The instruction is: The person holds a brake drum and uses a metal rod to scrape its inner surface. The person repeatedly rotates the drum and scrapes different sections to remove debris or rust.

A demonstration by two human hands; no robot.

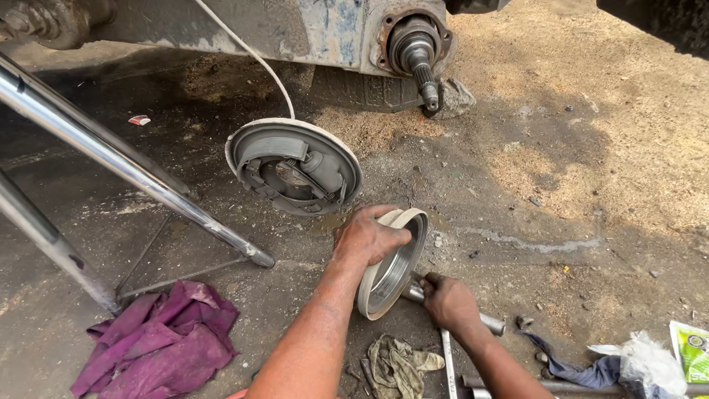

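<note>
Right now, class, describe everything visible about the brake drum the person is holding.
The brake drum is a round, shallow metal bowl with a pale rim and shiny grey inner wall. It stands on edge on the dirty ground, its open side facing right. The left hand grips its upper rim; the right hand holds a metal bar at its base.

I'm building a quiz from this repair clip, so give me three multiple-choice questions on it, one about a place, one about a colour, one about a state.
1. Where does the brake plate with shoes lie?
A. On the ground below the axle
B. On the purple cloth
C. In the right hand

2. What colour is the big cloth at lower left?
A. Green
B. Purple
C. White

3. How does the brake drum stand?
A. Flat, open side down
B. On edge, held by the left hand
C. Mounted on the axle

Answers: 1 A, it lies on dirt under the axle shaft. 2 B, plainly purple. 3 B, fingers grip its rim.
</note>
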